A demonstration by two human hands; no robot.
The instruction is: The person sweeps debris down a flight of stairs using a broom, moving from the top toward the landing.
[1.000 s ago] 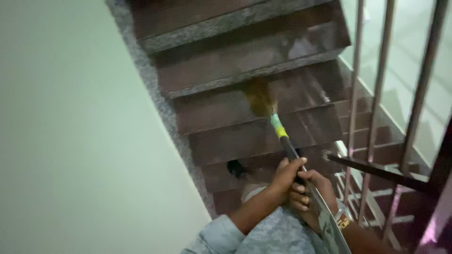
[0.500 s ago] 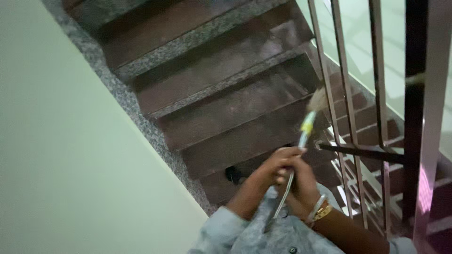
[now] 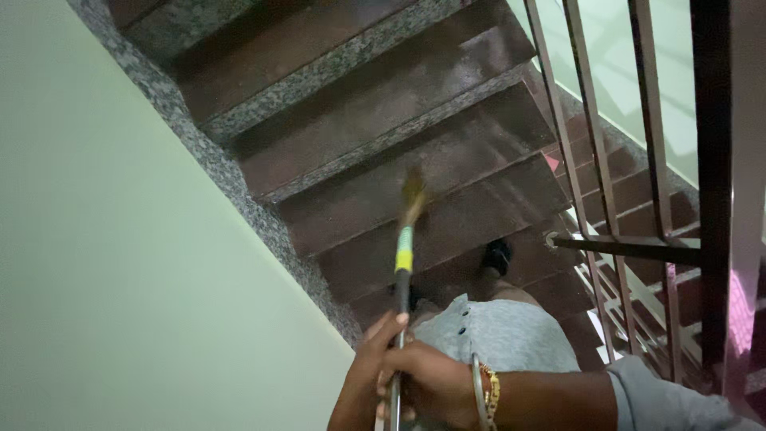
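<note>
Broom (image 3: 404, 255), gripped by both the left hand (image 3: 369, 375) and right hand (image 3: 431, 383), bristles over mid-flight tread (image 3: 447, 223); lower steps appear unswept.

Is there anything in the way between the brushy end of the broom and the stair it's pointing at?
Nothing visible. The broom is gripped by the left hand and right hand, and its bristles hang over a dark brown step with no object between. The railing stands off to the right.
</note>
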